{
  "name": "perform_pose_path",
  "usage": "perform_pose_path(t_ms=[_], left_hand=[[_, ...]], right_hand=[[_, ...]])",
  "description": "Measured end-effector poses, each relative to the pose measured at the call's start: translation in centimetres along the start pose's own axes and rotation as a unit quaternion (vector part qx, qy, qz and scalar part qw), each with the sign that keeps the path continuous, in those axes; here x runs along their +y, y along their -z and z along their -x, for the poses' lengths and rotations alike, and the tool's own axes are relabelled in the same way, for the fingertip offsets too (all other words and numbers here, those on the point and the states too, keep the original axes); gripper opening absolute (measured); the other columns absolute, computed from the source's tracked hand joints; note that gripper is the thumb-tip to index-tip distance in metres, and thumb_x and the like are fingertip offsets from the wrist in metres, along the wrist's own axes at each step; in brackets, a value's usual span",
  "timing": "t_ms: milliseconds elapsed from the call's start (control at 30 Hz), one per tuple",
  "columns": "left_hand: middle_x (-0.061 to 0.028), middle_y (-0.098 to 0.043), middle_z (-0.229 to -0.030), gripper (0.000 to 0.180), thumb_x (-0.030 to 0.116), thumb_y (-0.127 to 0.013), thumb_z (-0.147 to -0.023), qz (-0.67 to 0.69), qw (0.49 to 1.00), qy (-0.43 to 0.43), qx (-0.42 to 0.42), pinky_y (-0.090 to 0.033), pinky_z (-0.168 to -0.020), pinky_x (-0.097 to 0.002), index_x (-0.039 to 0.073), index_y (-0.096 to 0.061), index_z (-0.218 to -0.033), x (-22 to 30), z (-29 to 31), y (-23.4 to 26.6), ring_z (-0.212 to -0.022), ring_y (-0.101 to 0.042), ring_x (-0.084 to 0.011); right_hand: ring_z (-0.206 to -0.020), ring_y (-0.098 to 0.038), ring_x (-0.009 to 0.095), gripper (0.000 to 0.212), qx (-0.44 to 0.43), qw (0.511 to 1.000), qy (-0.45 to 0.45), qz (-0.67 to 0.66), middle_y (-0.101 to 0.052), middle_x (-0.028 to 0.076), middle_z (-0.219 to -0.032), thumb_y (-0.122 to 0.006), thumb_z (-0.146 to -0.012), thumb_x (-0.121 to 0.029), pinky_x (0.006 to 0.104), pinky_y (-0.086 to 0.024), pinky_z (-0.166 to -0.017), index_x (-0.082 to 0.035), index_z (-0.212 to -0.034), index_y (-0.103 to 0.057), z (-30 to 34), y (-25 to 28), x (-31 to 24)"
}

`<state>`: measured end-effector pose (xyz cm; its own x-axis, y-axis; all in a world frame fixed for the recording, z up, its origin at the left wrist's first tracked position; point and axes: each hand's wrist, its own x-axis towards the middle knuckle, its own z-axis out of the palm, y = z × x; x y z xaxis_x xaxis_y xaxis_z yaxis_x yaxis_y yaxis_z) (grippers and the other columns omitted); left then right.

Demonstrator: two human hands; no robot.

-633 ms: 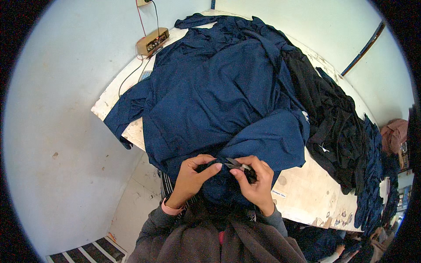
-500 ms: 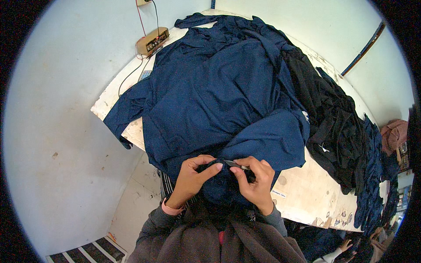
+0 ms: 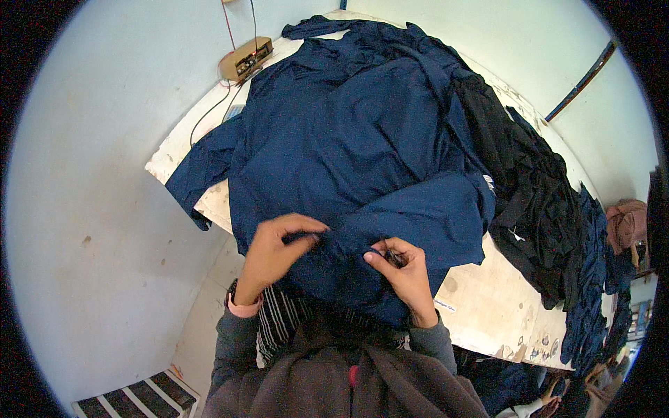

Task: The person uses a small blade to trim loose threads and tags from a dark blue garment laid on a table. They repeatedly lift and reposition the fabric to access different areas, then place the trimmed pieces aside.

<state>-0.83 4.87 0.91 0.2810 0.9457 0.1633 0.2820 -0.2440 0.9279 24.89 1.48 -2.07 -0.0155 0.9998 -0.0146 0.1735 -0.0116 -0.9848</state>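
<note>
The navy garment (image 3: 327,153) stretches forward from both hands, the right hand (image 3: 406,277) pinching its cloth (small dark tool (image 3: 396,260) tucked inside), the left hand (image 3: 270,249) with thumb and forefinger parted.

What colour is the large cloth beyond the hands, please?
The large cloth is navy blue, best seen in the head view.

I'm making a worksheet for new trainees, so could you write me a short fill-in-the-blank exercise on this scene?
1. The band on the wrist of the left hand is coloured ____.
2. The big cloth beneath the right hand is coloured dark ____.
3. The black cloth lies to the ____ of both hands.
4. The brown box stands on the ____ side of the table.

Missing words: pink; blue; right; left.
</note>
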Motion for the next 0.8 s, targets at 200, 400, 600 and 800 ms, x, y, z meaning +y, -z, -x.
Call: perform_pose_path(t_ms=[200, 400, 600, 800], left_hand=[[-0.0124, -0.061, -0.131, 0.052, 0.015, -0.083, -0.076, -0.114, 0.98, -0.036, 0.162, -0.048, -0.095, -0.0367, 0.009, -0.065, -0.125, -0.2, 1.4, 1.7, -0.111, -0.062, -0.025], [-0.0126, -0.062, -0.11, 0.042, 0.014, -0.084, -0.076, -0.185, 0.949, -0.025, 0.255, -0.05, -0.084, -0.0371, 0.006, -0.066, -0.113, 0.4, 7.6, -1.8, -0.098, -0.062, -0.0268], [-0.0128, -0.06, -0.098, 0.029, 0.013, -0.083, -0.076, -0.237, 0.944, -0.06, 0.223, -0.051, -0.078, -0.0386, 0.005, -0.066, -0.099, 2.4, 6.7, -5.0, -0.09, -0.062, -0.0308], [-0.0102, -0.047, -0.107, 0.066, 0.02, -0.086, -0.078, -0.166, 0.92, 0.081, 0.346, -0.044, -0.077, -0.0299, 0.005, -0.041, -0.124, 0.5, 8.7, -4.7, -0.085, -0.048, -0.0183]], right_hand=[[-0.07, -0.051, 0.002, 0.015, -0.011, 0.99, -0.056, -0.129, -0.062, -0.006, -0.079, -0.078, -0.089, -0.013, 0.0197, -0.038, -0.063, -0.003, -0.095, -0.068, -0.3, -2.4, -0.3], [-0.076, -0.052, 0.002, 0.014, 0.001, 0.99, -0.053, -0.128, -0.061, -0.007, -0.084, -0.076, -0.091, -0.012, 0.0199, -0.04, -0.069, -0.004, -0.097, -0.066, -0.3, -3.0, -0.4], [-0.08, -0.052, 0.002, 0.017, 0.022, 0.985, -0.055, -0.163, -0.061, -0.006, -0.088, -0.076, -0.09, -0.011, 0.0197, -0.041, -0.073, -0.004, -0.102, -0.066, -0.6, -2.8, 0.4], [-0.081, -0.053, 0.004, 0.022, 0.048, 0.988, -0.066, -0.134, -0.06, -0.006, -0.09, -0.079, -0.088, -0.01, 0.02, -0.042, -0.075, -0.004, -0.104, -0.066, 0.6, -1.8, -0.7]])
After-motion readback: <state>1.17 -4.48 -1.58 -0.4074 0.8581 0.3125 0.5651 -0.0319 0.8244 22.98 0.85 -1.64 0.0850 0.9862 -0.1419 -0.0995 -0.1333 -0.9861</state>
